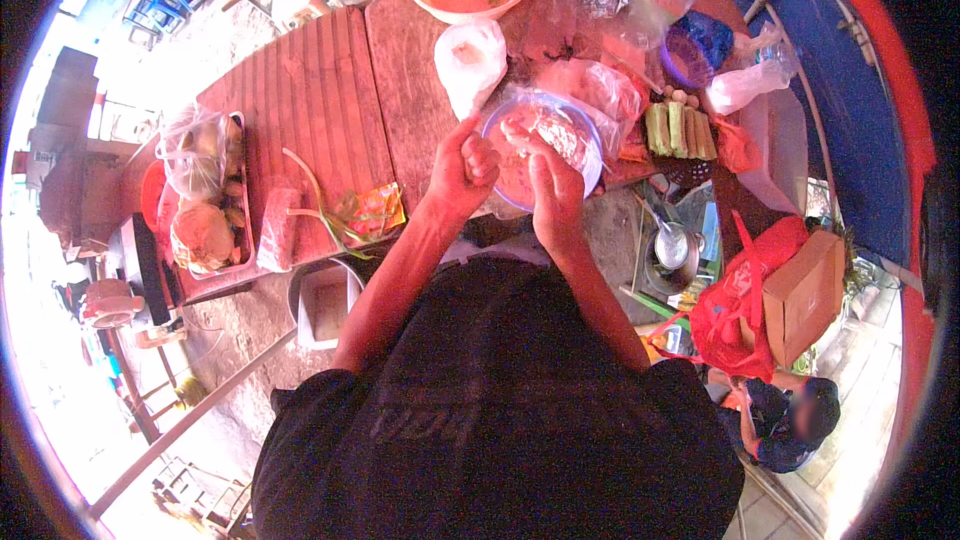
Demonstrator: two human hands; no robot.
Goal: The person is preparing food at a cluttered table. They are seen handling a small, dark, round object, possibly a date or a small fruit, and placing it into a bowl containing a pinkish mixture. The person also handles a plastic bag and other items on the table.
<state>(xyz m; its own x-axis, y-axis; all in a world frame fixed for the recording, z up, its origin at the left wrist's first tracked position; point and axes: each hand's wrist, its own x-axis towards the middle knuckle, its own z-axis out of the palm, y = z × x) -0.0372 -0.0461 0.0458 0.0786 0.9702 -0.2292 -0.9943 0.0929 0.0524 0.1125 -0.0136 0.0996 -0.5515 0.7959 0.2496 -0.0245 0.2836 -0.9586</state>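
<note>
My left hand point(466, 169), fingers curled, lifts a corner of a white plastic bag point(471, 60) that stretches up from it across the wooden table. Beside it my right hand point(553, 180) is over the near part of a round basin with a pale blue rim point(597, 165); its fingers reach toward a whitish mass point(559, 133) in the basin. Whether the right hand grips anything is too unclear to tell. A clear plastic bag point(589, 86) lies against the basin's far right side.
An orange basin point(469, 13) with liquid and greens stands at the table's far edge. Wrapped green bundles point(679, 129) lie to the right. A tray point(247, 210) with bagged produce is at left. A seated person point(784, 420) is at lower right, below a red bag point(739, 292) and a cardboard box point(804, 296).
</note>
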